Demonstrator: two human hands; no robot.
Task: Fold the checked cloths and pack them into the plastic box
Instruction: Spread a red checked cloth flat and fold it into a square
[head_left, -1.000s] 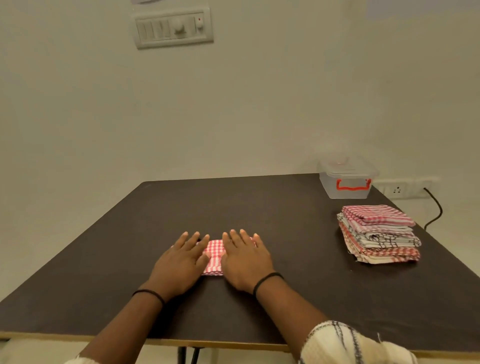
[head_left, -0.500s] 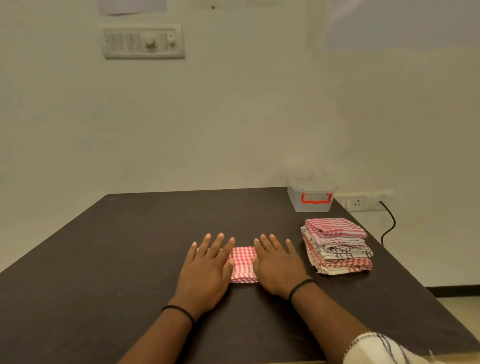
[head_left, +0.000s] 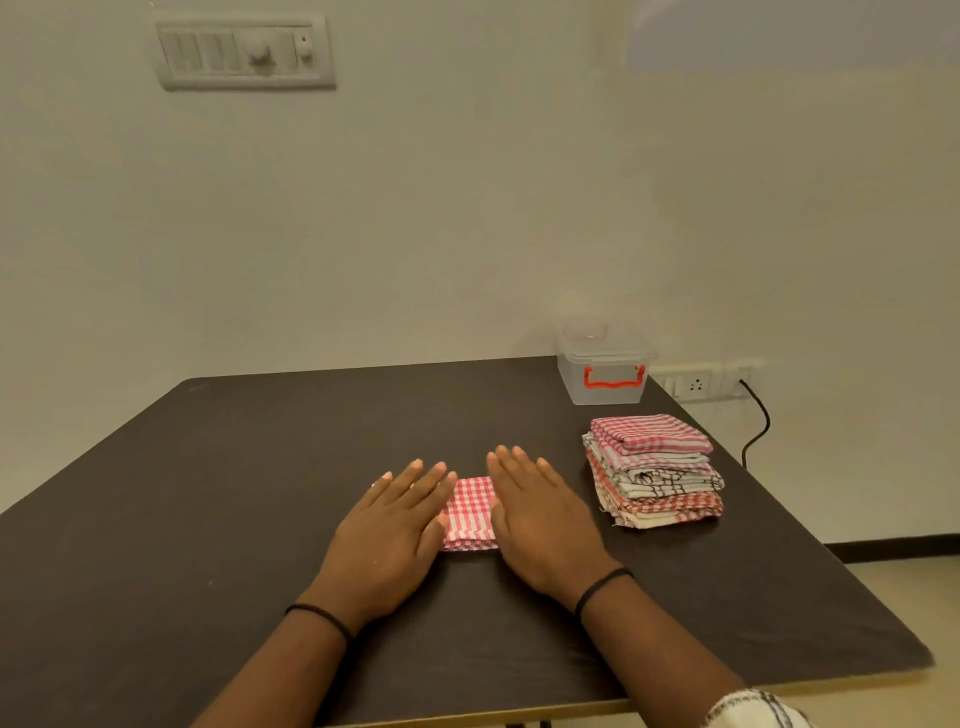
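1. The left hand lay flat on the left part of a small folded red-and-white checked cloth. Its fingers were straight and slightly spread, gripping nothing.
2. The right hand lay flat on the right part of the same cloth, fingers straight and close together, also holding nothing. Only a strip of the cloth showed between the two hands.
3. Both palms pressing down probably served to flatten the folded cloth and set its creases, so it would stay compact on the dark bench.
4. Just to the right of the right fingers, apart from them, stood a stack of folded checked cloths in red, pink, white and black, seemingly gathered there for packing together.
5. Beyond the fingertips and further right, at the bench's far corner, stood the clear plastic box with a red handle. Its lid appeared to be on, and no cloth showed inside it, so packing looked not yet begun.
6. A dark cable ran from a wall socket beside the box.
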